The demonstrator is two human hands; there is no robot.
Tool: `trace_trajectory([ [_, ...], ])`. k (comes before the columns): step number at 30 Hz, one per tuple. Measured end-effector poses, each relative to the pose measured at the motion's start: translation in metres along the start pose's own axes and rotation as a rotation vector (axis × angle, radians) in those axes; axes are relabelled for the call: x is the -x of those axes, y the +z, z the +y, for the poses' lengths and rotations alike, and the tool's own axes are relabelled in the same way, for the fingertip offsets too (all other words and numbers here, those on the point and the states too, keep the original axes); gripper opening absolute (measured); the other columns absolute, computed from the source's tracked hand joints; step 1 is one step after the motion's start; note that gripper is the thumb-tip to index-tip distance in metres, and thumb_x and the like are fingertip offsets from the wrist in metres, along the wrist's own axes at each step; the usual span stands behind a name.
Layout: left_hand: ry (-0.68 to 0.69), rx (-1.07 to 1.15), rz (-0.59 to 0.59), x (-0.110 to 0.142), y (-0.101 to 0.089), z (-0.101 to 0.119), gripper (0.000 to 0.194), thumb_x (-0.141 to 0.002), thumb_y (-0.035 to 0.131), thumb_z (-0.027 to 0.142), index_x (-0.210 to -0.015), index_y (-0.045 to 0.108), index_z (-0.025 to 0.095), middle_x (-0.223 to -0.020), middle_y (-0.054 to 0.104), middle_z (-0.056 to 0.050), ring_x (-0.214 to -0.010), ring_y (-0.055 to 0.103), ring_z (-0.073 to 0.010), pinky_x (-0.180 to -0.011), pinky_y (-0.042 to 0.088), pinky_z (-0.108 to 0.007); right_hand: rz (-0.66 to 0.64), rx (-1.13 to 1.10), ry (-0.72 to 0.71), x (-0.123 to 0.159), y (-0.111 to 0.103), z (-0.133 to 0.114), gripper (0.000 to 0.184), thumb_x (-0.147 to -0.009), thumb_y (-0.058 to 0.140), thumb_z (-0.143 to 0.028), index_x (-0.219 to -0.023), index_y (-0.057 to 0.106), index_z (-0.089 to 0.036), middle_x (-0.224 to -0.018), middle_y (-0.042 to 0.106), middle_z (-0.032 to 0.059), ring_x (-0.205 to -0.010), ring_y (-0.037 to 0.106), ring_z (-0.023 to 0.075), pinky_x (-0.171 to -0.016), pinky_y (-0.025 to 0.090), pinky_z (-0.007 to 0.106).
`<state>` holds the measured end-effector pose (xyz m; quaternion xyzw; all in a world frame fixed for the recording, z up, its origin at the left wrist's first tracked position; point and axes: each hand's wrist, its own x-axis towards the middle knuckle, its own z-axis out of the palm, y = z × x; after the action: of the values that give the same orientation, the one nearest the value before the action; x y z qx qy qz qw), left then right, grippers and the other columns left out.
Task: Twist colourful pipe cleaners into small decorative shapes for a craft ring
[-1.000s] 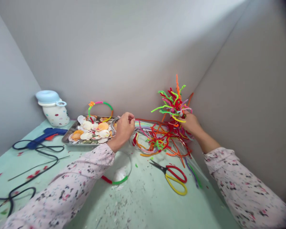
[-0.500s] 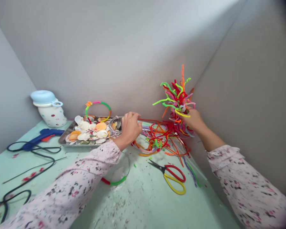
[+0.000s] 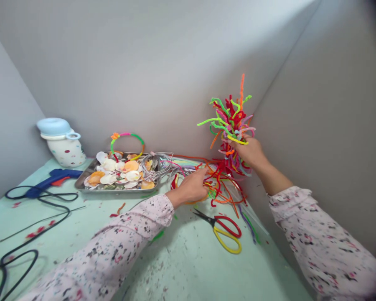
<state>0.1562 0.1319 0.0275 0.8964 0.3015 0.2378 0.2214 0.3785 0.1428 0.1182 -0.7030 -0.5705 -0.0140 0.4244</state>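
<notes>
The left arm (image 3: 113,251) slants forward from the lower left, its wrist (image 3: 173,197) nearly straight; the left hand (image 3: 192,186) is low, back upward, fingers (image 3: 203,174) pointing right, their tips partly hidden. The right arm (image 3: 319,246) angles in from the lower right, the right hand (image 3: 250,151) higher, curled in a grip.

Soft light, probably from overhead, brightens the back wall (image 3: 163,62); the right wall (image 3: 332,146) sits in shadow, blurring darkly at upper right.
</notes>
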Motion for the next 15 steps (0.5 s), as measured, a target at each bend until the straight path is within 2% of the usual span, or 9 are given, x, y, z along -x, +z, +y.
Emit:
trace_trajectory([
  [4, -0.026, -0.021, -0.044, -0.004, 0.006, -0.001, 0.044, -0.078, 0.051, 0.019, -0.121, 0.054, 0.022, -0.112, 0.067, -0.007, -0.096, 0.065, -0.0231, -0.080, 0.052, -0.031, 0.008, -0.006, -0.023, 0.001, 0.002, -0.006, 0.046, -0.075, 0.064, -0.052, -0.108, 0.068, -0.020, -0.096, 0.073, 0.0099, -0.087, 0.067, 0.0285, -0.074, 0.049, 0.039],
  [7, -0.069, -0.069, -0.063, -0.006, 0.008, -0.006, 0.032, -0.084, 0.047, 0.022, -0.113, 0.060, 0.019, -0.110, 0.068, -0.010, -0.099, 0.065, -0.0243, -0.084, 0.050, -0.032, 0.046, 0.011, -0.033, -0.001, 0.001, -0.006, 0.045, -0.075, 0.065, -0.051, -0.108, 0.067, -0.019, -0.091, 0.073, 0.0102, -0.080, 0.066, 0.0268, -0.070, 0.049, 0.036],
  [11, -0.184, -0.149, -0.096, -0.006, 0.006, -0.021, 0.028, -0.091, 0.043, 0.021, -0.109, 0.063, 0.019, -0.108, 0.068, -0.012, -0.101, 0.064, -0.0250, -0.086, 0.049, -0.034, 0.132, 0.055, -0.077, -0.008, -0.005, -0.002, 0.042, -0.075, 0.065, -0.049, -0.103, 0.067, -0.018, -0.089, 0.072, 0.0102, -0.076, 0.065, 0.0251, -0.069, 0.048, 0.035],
  [13, -0.256, -0.189, -0.137, -0.006, 0.004, -0.030, 0.023, -0.091, 0.047, 0.022, -0.106, 0.063, 0.016, -0.104, 0.067, -0.012, -0.098, 0.064, -0.0253, -0.084, 0.050, -0.037, 0.186, 0.093, -0.075, -0.012, -0.009, 0.000, 0.042, -0.075, 0.066, -0.049, -0.102, 0.067, -0.017, -0.088, 0.072, 0.0105, -0.075, 0.064, 0.0254, -0.068, 0.048, 0.036],
  [15, -0.320, -0.217, -0.182, -0.006, 0.004, -0.038, 0.026, -0.091, 0.054, 0.028, -0.112, 0.059, 0.015, -0.110, 0.063, -0.010, -0.099, 0.062, -0.0227, -0.084, 0.052, -0.040, 0.222, 0.103, -0.074, -0.016, -0.014, 0.003, 0.043, -0.075, 0.066, -0.050, -0.104, 0.066, -0.017, -0.089, 0.071, 0.0105, -0.075, 0.064, 0.0255, -0.070, 0.048, 0.038],
])
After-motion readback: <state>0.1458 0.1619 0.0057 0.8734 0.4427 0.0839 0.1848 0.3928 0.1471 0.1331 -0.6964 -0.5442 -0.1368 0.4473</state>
